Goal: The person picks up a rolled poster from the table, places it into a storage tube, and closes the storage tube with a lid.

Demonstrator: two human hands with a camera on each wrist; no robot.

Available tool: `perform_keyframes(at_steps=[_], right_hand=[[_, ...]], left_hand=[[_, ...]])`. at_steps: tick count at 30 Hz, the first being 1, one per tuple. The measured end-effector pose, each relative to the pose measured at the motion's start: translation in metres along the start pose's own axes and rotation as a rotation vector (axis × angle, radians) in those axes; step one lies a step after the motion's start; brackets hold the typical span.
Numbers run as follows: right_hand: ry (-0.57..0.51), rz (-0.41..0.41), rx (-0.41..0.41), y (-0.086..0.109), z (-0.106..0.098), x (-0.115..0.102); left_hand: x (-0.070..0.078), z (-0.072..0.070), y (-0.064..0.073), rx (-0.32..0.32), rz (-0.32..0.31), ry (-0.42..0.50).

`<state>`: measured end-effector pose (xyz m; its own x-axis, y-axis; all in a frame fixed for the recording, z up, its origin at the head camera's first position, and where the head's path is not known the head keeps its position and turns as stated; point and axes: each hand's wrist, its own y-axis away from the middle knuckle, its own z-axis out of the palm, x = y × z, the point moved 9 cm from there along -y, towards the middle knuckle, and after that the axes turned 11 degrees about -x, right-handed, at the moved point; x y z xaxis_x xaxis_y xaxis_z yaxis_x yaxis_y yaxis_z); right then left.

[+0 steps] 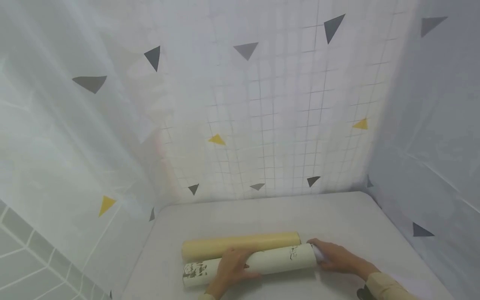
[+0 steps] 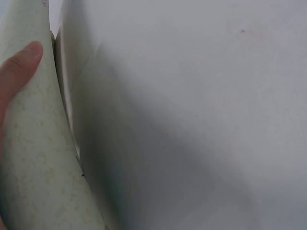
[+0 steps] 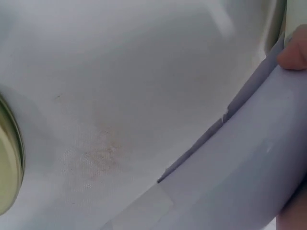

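A white tube point(image 1: 279, 263) with dark printed patches lies slantwise on the white tabletop in the head view. My left hand point(image 1: 233, 266) grips it round the middle; the left wrist view shows the thumb point(image 2: 21, 67) along its pale, speckled side. At the tube's right end my right hand point(image 1: 339, 257) holds a smooth white roll point(image 1: 318, 253). The right wrist view shows this roll point(image 3: 240, 158) with a ragged lengthwise edge and my thumb point(image 3: 293, 52) on it. Whether the roll sits inside the tube's end is hidden. A yellow tube point(image 1: 258, 240) lies just behind.
The white tabletop point(image 1: 262, 212) has rounded far corners. Pale walls point(image 1: 285, 146) with grey and yellow triangles enclose it at the back and sides. A dark object point(image 1: 363, 293) is partly covered by the right sleeve. A yellow-green rounded thing point(image 3: 9, 163) edges into the right wrist view.
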<state>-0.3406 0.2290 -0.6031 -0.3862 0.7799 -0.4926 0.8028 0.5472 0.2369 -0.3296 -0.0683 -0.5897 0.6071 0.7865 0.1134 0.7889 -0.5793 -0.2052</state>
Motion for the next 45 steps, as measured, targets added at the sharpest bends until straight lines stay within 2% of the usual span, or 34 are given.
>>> perform_keyframes(at_steps=[9, 18, 27, 33, 39, 45], right_hand=[[-0.021, 0.079, 0.000, -0.003, 0.002, 0.013], [-0.052, 0.039, -0.037, -0.004, 0.000, 0.011], [-0.054, 0.156, -0.003, -0.001, -0.005, 0.012], [-0.039, 0.105, 0.000, 0.000, -0.006, 0.003], [-0.110, 0.076, -0.048, -0.005, 0.002, 0.000], [-0.161, 0.000, -0.096, -0.008, 0.008, -0.004]], left_hand=[[0.001, 0.001, 0.001, 0.049, 0.040, -0.023], [0.001, -0.004, 0.002, 0.046, 0.045, -0.002], [0.001, -0.005, 0.000, 0.045, 0.052, 0.012], [0.001, -0.002, 0.003, 0.067, 0.074, -0.008], [0.002, -0.002, 0.004, 0.084, 0.103, -0.019], [0.005, -0.002, 0.005, 0.092, 0.123, -0.049]])
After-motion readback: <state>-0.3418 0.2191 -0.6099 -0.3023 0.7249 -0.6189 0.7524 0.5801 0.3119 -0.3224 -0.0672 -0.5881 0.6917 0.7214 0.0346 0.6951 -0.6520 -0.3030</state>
